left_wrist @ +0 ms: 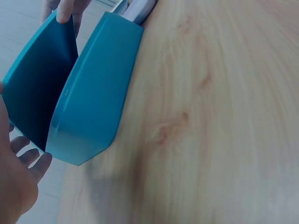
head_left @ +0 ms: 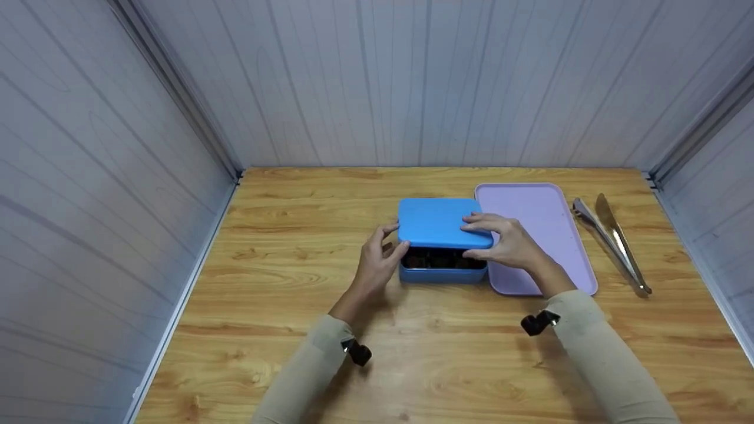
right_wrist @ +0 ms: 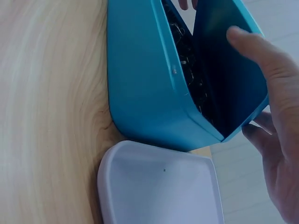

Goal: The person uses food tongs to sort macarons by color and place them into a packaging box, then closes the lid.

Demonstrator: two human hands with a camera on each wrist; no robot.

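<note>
Wooden desk (head_left: 283, 247), grey panel walls around it. My left hand (head_left: 377, 265) is at the left near corner of the blue box (head_left: 443, 274), fingers loosely curled against the lid's (head_left: 439, 222) left edge; in the left wrist view the fingertips sit just off the raised lid, so whether it's actually pinching I cannot tell. The box sits mid-desk, long axis running left to right, lid tipped up at the near side and down at the far side, dark small stuff (head_left: 442, 258) showing in the gap, too dark to name. My right hand (head_left: 500, 240) grips the lid's right near corner, fingers over the top, thumb tucked under the edge; this hand is the one clearly doing the lifting. Both hands flank the box, left and right of it, about equally near. Just right of the box, touching it at the base, a lilac tray (head_left: 548, 218) lying front to back. Further right, apart from the tray, metal tongs (head_left: 612, 241) lying flat, tips toward the far wall
</note>
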